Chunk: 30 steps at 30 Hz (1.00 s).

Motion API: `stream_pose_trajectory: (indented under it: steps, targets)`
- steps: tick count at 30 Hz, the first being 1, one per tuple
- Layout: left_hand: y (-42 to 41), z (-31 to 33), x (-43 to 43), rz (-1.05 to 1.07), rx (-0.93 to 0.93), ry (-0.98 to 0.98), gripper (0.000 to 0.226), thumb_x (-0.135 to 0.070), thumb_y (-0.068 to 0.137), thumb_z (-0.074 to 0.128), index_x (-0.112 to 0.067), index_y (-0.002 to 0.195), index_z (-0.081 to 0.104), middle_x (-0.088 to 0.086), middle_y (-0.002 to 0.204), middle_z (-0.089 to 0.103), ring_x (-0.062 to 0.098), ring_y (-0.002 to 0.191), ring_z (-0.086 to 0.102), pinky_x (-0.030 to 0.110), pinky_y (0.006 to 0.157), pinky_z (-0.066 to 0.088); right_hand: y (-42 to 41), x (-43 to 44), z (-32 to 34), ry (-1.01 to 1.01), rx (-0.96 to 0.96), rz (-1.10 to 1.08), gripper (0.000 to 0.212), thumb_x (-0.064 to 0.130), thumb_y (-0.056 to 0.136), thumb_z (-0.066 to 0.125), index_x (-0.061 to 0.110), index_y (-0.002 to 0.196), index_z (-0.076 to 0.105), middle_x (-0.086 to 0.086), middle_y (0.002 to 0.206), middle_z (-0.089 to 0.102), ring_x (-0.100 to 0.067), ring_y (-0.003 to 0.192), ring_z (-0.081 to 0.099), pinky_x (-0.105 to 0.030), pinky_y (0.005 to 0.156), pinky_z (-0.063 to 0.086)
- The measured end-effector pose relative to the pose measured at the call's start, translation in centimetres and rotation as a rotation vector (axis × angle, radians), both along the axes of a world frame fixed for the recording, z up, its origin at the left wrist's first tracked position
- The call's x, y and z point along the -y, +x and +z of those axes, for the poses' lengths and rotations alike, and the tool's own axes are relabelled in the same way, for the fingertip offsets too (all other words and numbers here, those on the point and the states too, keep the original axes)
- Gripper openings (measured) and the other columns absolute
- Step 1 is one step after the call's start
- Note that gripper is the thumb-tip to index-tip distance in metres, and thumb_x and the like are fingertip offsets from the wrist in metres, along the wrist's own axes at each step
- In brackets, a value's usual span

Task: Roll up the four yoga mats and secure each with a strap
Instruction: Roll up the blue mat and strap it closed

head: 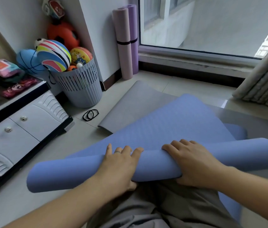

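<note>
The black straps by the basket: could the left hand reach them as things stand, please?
Probably yes, once freed: the left hand grips the blue mat roll, but the straps lie on open floor on its side, nothing lying between.

Pale tiled floor [84, 134]; white wall [97, 30]; big window [212, 22]; curtain [265, 83] right; white drawer cabinet [14, 139] left.
</note>
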State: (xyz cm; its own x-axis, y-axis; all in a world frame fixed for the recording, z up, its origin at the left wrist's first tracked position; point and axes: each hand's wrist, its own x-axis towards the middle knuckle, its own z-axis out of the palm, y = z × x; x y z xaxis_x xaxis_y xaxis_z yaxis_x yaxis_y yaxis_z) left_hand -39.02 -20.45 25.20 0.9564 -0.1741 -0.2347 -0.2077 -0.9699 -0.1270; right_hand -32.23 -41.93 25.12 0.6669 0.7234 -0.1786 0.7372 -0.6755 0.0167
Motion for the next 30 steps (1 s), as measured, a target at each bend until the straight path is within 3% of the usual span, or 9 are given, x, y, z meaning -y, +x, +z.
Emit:
stream_pose_trajectory:
  steps: [3,6,9,12,16,20,24,28,30]
  targets:
    - [-0.4,-0.4,0.4,0.019,0.042,0.063,0.089,-0.045,0.084,0.059,-0.029,0.149,-0.001,0.002,0.141,0.030,0.025,0.125,0.039,0.053,0.115,0.005,1.6,-0.9,1.5,-0.013,-0.142,0.003,0.069,0.051,0.065,0.064,0.030,0.127,0.041,0.007,0.112,0.055,-0.019,0.101,0.055,-0.033,0.082,0.046]
    - [1.3,0.0,-0.8,0.047,0.008,-0.079,0.085,-0.047,0.074,0.063,-0.036,0.143,0.015,-0.003,0.128,0.045,0.023,0.118,0.047,0.043,0.110,0.024,3.8,-2.1,2.6,-0.077,-0.312,0.001,0.071,0.050,0.064,0.076,0.028,0.125,0.045,0.006,0.111,0.059,-0.017,0.098,0.057,-0.030,0.077,0.044]
    - [3.4,0.8,-2.0,0.034,-0.120,-0.251,0.077,-0.046,0.067,0.069,-0.038,0.133,0.030,-0.004,0.111,0.056,0.020,0.103,0.055,0.034,0.086,0.040,5.3,-2.9,3.3,-0.123,-0.476,-0.072,0.074,0.049,0.063,0.082,0.029,0.124,0.045,0.006,0.113,0.059,-0.014,0.097,0.055,-0.028,0.077,0.043]
    - [4.5,1.2,-2.4,0.029,-0.221,-0.293,0.077,-0.043,0.067,0.074,-0.035,0.132,0.034,-0.004,0.112,0.059,0.019,0.103,0.055,0.032,0.080,0.043,3.8,-3.0,1.9,-0.121,-0.185,-0.042,0.091,0.062,0.060,0.074,0.031,0.135,0.033,0.005,0.121,0.053,-0.020,0.108,0.054,-0.037,0.090,0.043]
    - [4.7,1.3,-2.0,0.029,-0.247,-0.271,0.079,-0.042,0.068,0.074,-0.035,0.135,0.032,-0.002,0.114,0.058,0.020,0.104,0.055,0.033,0.082,0.043,1.3,-2.9,-0.4,0.027,0.057,-0.016,0.071,0.052,0.067,0.060,0.029,0.130,0.037,0.005,0.111,0.055,-0.022,0.096,0.054,-0.036,0.082,0.044]
    - [2.5,0.1,-0.6,0.015,0.007,-0.004,0.090,-0.047,0.068,0.071,-0.028,0.142,0.025,0.002,0.122,0.049,0.027,0.112,0.052,0.060,0.107,0.022,2.1,-2.4,-0.2,0.054,0.033,-0.023,0.067,0.051,0.065,0.060,0.030,0.125,0.041,0.007,0.104,0.057,-0.020,0.091,0.057,-0.033,0.077,0.044]
    - [1.1,-1.6,-0.4,-0.007,0.229,0.064,0.119,-0.046,0.025,0.091,-0.018,0.131,0.045,0.010,0.105,0.063,0.028,0.084,0.064,0.074,0.095,0.031,3.9,-3.3,0.8,-0.004,-0.099,-0.014,0.073,0.055,0.060,0.070,0.030,0.123,0.042,0.005,0.106,0.062,-0.020,0.094,0.061,-0.031,0.071,0.045]
    - [2.5,1.5,-0.5,0.040,0.125,0.074,0.098,-0.050,0.072,0.069,-0.027,0.150,0.015,0.002,0.132,0.044,0.025,0.114,0.051,0.068,0.108,-0.005,6.0,-4.5,3.7,-0.080,-0.283,-0.023,0.079,0.054,0.061,0.080,0.030,0.127,0.044,0.002,0.109,0.061,-0.019,0.097,0.056,-0.028,0.070,0.036]
    - [2.8,3.3,-0.8,0.037,0.139,0.083,0.093,-0.052,0.078,0.060,-0.030,0.150,0.004,-0.001,0.134,0.041,0.023,0.117,0.048,0.066,0.110,-0.009,6.3,-4.6,6.0,-0.073,-0.307,-0.022,0.077,0.053,0.060,0.082,0.031,0.125,0.046,0.008,0.100,0.056,-0.014,0.091,0.053,-0.027,0.071,0.036]
